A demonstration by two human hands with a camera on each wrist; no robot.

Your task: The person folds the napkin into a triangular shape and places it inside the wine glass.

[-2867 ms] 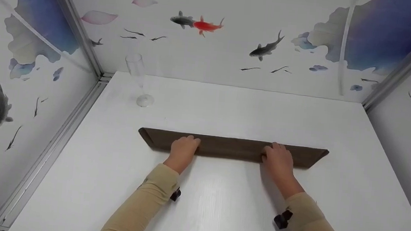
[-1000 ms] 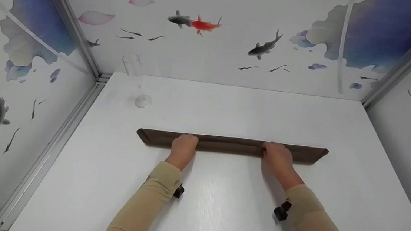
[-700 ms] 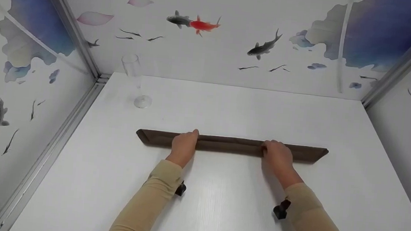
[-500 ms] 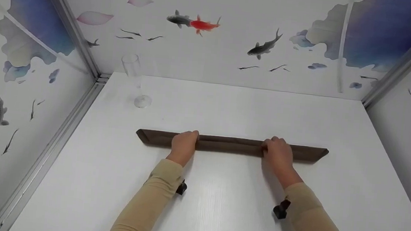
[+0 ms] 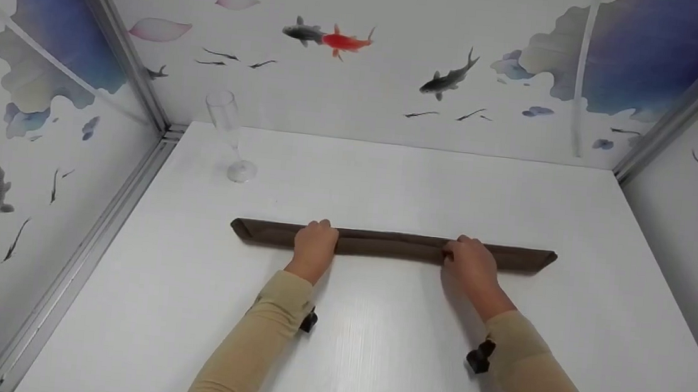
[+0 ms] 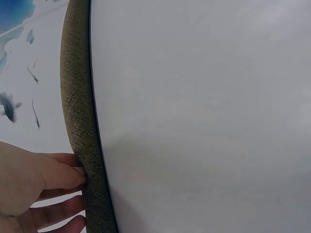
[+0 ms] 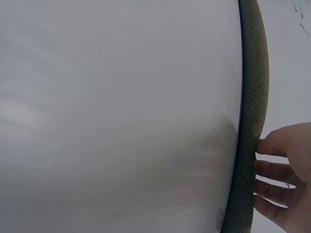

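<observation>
A dark brown woven cloth mat point(image 5: 392, 248) lies across the white table as a long narrow strip with slanted ends. My left hand point(image 5: 314, 248) grips its near edge left of the middle, fingers bent over the top. Right of the middle, my right hand point(image 5: 471, 265) holds the same edge. In the left wrist view the mat point(image 6: 77, 92) shows a rounded, rolled edge, with thumb and fingertips pressed against it. The right wrist view shows the rolled mat point(image 7: 255, 82) with the thumb and several fingertips against its side. The undersides of the fold are hidden.
A clear champagne flute point(image 5: 242, 171) stands upright at the back left of the table point(image 5: 361, 348), beyond the mat's left end. Printed walls point(image 5: 388, 111) with metal corner rails point(image 5: 149, 166) enclose the table at the back and both sides.
Over the last three seconds the mat's near edge has moved away from me and the strip has become narrower. Both hands have moved slightly forward with it, their fingers shifting along the top. The flute stays put.
</observation>
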